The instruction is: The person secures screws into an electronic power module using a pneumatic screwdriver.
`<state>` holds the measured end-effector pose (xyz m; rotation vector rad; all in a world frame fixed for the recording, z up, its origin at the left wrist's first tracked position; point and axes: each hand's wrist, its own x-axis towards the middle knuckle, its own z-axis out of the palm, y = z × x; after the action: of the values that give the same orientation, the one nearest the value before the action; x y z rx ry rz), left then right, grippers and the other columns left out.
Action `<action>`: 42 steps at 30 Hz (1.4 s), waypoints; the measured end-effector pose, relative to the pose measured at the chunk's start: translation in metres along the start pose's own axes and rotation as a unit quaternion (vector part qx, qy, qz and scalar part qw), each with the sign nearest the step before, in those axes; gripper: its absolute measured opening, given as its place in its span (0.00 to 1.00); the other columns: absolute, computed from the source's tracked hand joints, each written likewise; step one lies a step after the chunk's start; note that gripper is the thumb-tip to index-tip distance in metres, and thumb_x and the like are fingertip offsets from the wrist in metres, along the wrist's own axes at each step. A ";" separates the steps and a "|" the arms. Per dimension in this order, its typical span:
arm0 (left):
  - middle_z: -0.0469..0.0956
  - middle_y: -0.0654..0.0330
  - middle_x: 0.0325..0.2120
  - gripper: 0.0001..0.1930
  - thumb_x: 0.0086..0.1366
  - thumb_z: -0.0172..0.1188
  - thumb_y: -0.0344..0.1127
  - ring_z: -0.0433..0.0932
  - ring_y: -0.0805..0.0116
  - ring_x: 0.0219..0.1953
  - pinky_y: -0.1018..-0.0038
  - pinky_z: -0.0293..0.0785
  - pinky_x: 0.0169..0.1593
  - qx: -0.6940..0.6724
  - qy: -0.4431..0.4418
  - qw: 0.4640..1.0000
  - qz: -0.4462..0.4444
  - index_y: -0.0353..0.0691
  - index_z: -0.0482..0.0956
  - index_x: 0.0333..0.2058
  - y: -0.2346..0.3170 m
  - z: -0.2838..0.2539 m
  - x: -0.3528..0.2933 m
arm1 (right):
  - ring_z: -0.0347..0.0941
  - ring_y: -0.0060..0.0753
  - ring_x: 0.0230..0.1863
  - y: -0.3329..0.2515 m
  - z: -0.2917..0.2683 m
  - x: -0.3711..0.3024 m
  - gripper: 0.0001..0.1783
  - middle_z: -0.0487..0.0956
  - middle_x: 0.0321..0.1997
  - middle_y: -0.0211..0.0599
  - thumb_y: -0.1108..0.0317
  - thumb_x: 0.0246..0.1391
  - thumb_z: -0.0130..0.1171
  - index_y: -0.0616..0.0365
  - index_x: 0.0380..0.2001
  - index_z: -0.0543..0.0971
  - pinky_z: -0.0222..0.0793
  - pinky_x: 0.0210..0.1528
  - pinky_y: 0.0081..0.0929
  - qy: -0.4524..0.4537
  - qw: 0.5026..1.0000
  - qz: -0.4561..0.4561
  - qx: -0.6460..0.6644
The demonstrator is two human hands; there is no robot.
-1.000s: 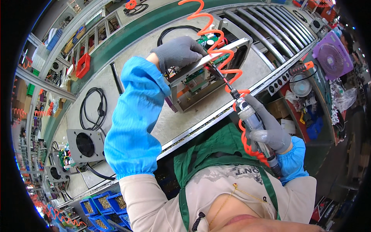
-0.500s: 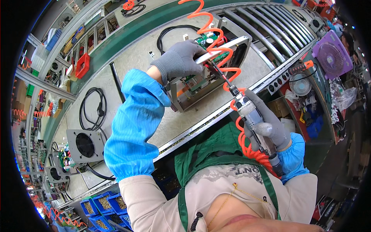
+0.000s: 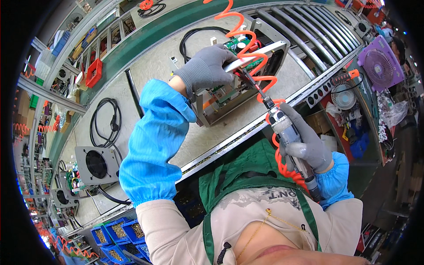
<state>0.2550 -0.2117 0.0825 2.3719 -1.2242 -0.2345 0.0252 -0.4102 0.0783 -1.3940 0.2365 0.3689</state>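
Note:
My gloved left hand (image 3: 206, 70) is closed on the top edge of an open metal chassis (image 3: 279, 46), fingers curled over its pale rim. Inside the chassis are a green circuit board (image 3: 256, 65) and other parts, partly hidden by the hand and a coiled hose. In my gloved right hand (image 3: 311, 148) is a power screwdriver (image 3: 286, 129) with a silver body, wrapped by the fingers. Its long bit slants up and left to the chassis rim beside my left fingers; exactly where the tip touches is hard to make out.
An orange coiled air hose (image 3: 270, 82) hangs across the chassis. Right of it runs a roller conveyor (image 3: 304, 35). A black power cord (image 3: 93, 126) and a grey fan unit (image 3: 95, 165) lie on the left bench. Blue bins (image 3: 118, 230) of small hardware stand below; a purple fan (image 3: 380, 63) is far right.
The chassis has shifted very slightly to the right, and the hose sways with it. Both hands keep nearly the same place and hold.

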 end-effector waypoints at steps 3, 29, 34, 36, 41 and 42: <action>0.73 0.49 0.36 0.24 0.48 0.59 0.37 0.75 0.57 0.39 0.69 0.72 0.46 0.005 0.016 1.000 0.011 0.33 0.77 0.45 -0.002 0.003 -0.002 | 0.68 0.21 0.34 -0.001 -0.003 -0.003 0.50 0.71 0.46 0.35 0.77 0.36 0.55 0.48 0.68 0.53 0.67 0.39 0.21 -0.013 1.000 0.016 0.006; 0.76 0.54 0.38 0.17 0.55 0.61 0.37 0.77 0.62 0.38 0.71 0.72 0.45 -0.028 0.326 0.945 0.002 0.38 0.78 0.44 0.013 -0.002 -0.036 | 0.76 0.51 0.41 0.057 -0.223 0.156 0.19 0.79 0.40 0.51 0.59 0.52 0.48 0.58 0.41 0.79 0.70 0.45 0.43 -0.125 0.564 0.173 -0.798; 0.76 0.56 0.39 0.18 0.60 0.59 0.40 0.76 0.66 0.40 0.73 0.71 0.46 -0.067 0.409 0.903 -0.114 0.37 0.78 0.46 -0.055 0.001 -0.063 | 0.78 0.49 0.38 0.104 -0.259 0.212 0.18 0.80 0.36 0.49 0.58 0.48 0.53 0.58 0.37 0.81 0.72 0.43 0.42 -0.140 0.496 0.113 -0.849; 0.76 0.56 0.40 0.18 0.62 0.57 0.42 0.75 0.67 0.41 0.73 0.71 0.47 -0.079 0.444 0.880 -0.151 0.37 0.78 0.46 -0.076 0.013 -0.071 | 0.77 0.51 0.37 0.072 -0.214 0.198 0.20 0.80 0.36 0.49 0.58 0.48 0.54 0.57 0.42 0.78 0.72 0.43 0.42 -0.067 0.530 0.079 -0.841; 0.79 0.54 0.37 0.27 0.67 0.46 0.53 0.75 0.66 0.41 0.72 0.68 0.49 -0.369 0.365 0.836 -0.178 0.31 0.77 0.45 -0.095 0.039 -0.080 | 0.77 0.54 0.41 0.009 -0.098 0.196 0.28 0.78 0.37 0.56 0.66 0.46 0.54 0.62 0.51 0.63 0.74 0.39 0.42 0.131 0.915 -0.052 -0.377; 0.79 0.54 0.37 0.27 0.67 0.45 0.53 0.75 0.67 0.41 0.72 0.68 0.49 -0.368 0.383 0.830 -0.171 0.31 0.77 0.44 -0.096 0.042 -0.082 | 0.76 0.56 0.41 0.009 -0.093 0.201 0.27 0.77 0.36 0.59 0.66 0.45 0.54 0.65 0.49 0.62 0.74 0.39 0.41 0.167 0.935 -0.072 -0.304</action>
<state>0.2621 -0.1111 -0.0040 1.6712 -0.2320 0.1287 0.2119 -0.4775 -0.0210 -2.0759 0.3116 0.0732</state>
